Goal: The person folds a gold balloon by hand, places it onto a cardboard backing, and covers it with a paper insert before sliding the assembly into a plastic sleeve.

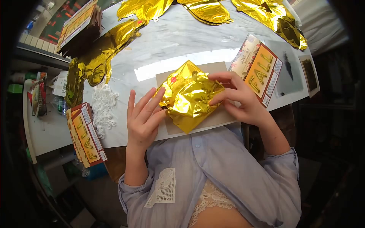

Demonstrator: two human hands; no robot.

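Note:
A folded gold foil balloon (192, 95) lies on a grey-brown card sheet (167, 127) at the table's near edge. The foil is crumpled on top, and a small red mark shows at its upper left. My left hand (144, 117) is at the foil's left side, fingers stretched and spread, with thumb and forefinger touching its edge. On the opposite side my right hand (243, 100) has its bent fingers and thumb on the foil's right edge, pinching it. Parts of the card are hidden under the foil and my right hand.
Gold foil pieces (205, 11) lie along the table's far side, and more gold foil (100, 62) at left. White strings (104, 106) sit near a stack of FALL packages (86, 135). Another FALL package (260, 72) lies at right. A brown stack (81, 28) stands at upper left.

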